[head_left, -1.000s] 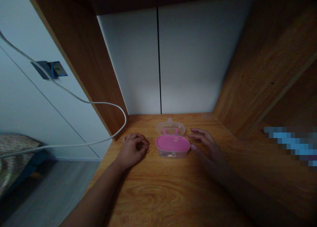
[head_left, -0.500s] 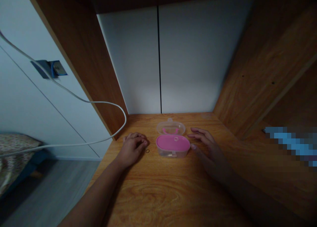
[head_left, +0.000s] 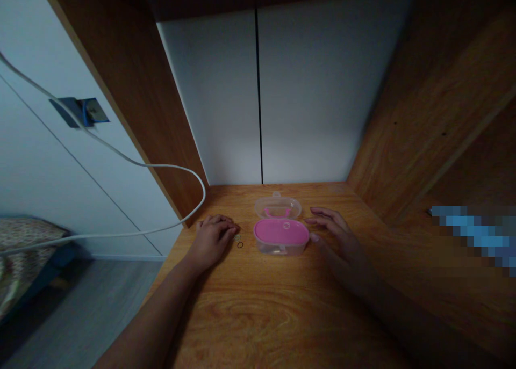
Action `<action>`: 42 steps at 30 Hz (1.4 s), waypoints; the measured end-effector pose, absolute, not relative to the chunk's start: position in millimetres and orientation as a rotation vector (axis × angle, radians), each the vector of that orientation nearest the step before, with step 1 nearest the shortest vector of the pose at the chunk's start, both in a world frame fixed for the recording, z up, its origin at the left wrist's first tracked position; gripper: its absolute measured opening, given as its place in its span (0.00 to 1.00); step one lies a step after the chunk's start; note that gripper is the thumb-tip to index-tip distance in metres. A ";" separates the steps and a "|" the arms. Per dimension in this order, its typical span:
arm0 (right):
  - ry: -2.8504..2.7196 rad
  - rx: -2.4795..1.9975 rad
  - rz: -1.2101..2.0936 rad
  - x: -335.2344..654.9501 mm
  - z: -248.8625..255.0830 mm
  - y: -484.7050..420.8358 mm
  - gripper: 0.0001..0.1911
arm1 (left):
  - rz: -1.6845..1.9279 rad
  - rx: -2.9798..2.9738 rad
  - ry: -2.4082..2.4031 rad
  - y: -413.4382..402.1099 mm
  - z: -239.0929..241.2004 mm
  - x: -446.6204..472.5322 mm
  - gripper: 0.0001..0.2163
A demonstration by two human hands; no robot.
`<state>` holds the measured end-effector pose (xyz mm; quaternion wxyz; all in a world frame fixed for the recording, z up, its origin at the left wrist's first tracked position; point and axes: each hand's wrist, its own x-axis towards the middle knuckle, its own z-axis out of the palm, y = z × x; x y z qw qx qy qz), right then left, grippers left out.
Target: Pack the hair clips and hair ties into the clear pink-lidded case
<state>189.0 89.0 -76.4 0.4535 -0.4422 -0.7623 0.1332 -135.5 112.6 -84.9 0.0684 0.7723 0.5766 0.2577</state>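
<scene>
On the table, left of the box, my left hand [head_left: 212, 243] rests with its fingers curled and the thumb against them. Whatever may lie inside its fingers is hidden. Just by the thumb is a pale thin ring [head_left: 237, 238], and a dark thin ring [head_left: 240, 245], like a small elastic band, lies below it. A clear oval plastic box [head_left: 268, 248] stands in the middle, with a pink inner cover [head_left: 276, 231] on which a small pale ring [head_left: 286, 225] lies. Its clear lid [head_left: 277, 203] is tipped back behind. My right hand [head_left: 341, 245] is open at the box's right end, fingers apart, holding nothing.
The wooden table [head_left: 262, 315] runs back to a white panel [head_left: 302, 100] between wooden sides. A white cable [head_left: 173, 166] loops over its left edge. At the right lies a blurred-out blue thing [head_left: 475, 232]. A patterned cushion [head_left: 28, 251] is low at the left.
My left hand has drawn back slightly to the left, and a pale ring now shows beside its thumb. My right hand and the box have barely moved.
</scene>
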 end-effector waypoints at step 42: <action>-1.891 -1.104 0.310 188.8 -77.3 90.0 0.12 | 0.886 2.417 1.688 107.3 -83.3 -127.3 0.06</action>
